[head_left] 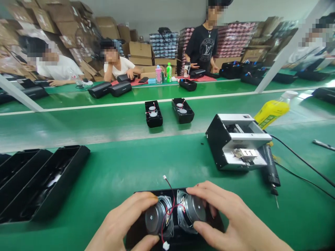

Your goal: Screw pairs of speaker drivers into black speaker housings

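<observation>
A black speaker housing lies at the near edge of the green bench, with two round silver speaker drivers in it. My left hand curls around the left driver, thumb below and fingers above. Over on the other side my right hand grips the right driver the same way. Red and black wires with white plugs run between the two drivers and stick up behind them.
Stacked empty black housings lie at the left. A screw feeder box, an electric screwdriver with cables, and a yellow bottle are at the right. Two housings with drivers ride the belt. Other people work across it.
</observation>
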### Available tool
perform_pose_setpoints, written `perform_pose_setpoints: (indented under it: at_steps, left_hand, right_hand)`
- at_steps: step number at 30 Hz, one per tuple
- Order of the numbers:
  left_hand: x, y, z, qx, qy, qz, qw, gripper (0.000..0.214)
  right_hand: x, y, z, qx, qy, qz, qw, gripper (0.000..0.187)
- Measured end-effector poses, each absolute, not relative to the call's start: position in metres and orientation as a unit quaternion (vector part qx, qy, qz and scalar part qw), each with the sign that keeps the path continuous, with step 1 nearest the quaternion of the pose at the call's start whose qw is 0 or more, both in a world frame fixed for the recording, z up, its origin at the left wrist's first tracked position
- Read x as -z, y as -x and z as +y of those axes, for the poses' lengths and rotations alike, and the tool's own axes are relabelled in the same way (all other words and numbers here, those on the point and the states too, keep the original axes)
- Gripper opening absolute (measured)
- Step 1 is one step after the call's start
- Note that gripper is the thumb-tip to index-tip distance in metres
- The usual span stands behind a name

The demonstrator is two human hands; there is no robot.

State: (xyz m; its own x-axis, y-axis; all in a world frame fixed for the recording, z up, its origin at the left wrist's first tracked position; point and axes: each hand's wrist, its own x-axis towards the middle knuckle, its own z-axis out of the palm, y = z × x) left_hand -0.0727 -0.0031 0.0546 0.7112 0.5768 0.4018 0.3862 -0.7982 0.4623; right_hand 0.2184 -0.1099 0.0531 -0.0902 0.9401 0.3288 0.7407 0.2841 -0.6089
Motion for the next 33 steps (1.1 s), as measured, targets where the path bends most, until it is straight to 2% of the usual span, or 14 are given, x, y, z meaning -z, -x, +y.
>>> perform_pose_setpoints:
  at_steps: [2,7,9,14,20,25,29,33]
  left_hand:
    - [-0.057,0.068,-0.003,-0.259,-0.923,0.24,0.154,0.038]
    - [-0.055,0.064,-0.002,-0.201,-0.953,0.202,0.1,0.028]
    - [-0.051,0.064,-0.004,-0.184,-0.959,0.198,0.088,0.028]
    - [-0.045,0.06,-0.007,-0.128,-0.964,0.208,0.101,0.029]
    - [-0.043,0.055,-0.002,-0.064,-0.968,0.212,0.118,0.036]
    - [-0.041,0.057,0.002,-0.106,-0.97,0.193,0.105,0.018]
    - [-0.043,0.057,0.002,-0.131,-0.969,0.188,0.097,0.033]
    - [-0.043,0.054,0.001,-0.138,-0.968,0.186,0.098,0.034]
  right_hand:
    - [-0.046,-0.215,-0.114,-0.106,0.573,-0.742,0.332,0.059]
    - [-0.038,-0.205,-0.118,-0.044,0.584,-0.762,0.276,0.053]
    - [-0.037,-0.202,-0.117,-0.035,0.582,-0.773,0.248,0.051]
    - [-0.039,-0.2,-0.11,-0.038,0.566,-0.802,0.188,0.031]
    - [-0.039,-0.201,-0.102,-0.037,0.553,-0.817,0.158,0.029]
    - [-0.035,-0.203,-0.103,-0.039,0.564,-0.806,0.178,0.027]
    - [-0.031,-0.205,-0.106,-0.066,0.571,-0.79,0.212,0.03]
    - [-0.031,-0.207,-0.106,-0.087,0.569,-0.79,0.212,0.03]
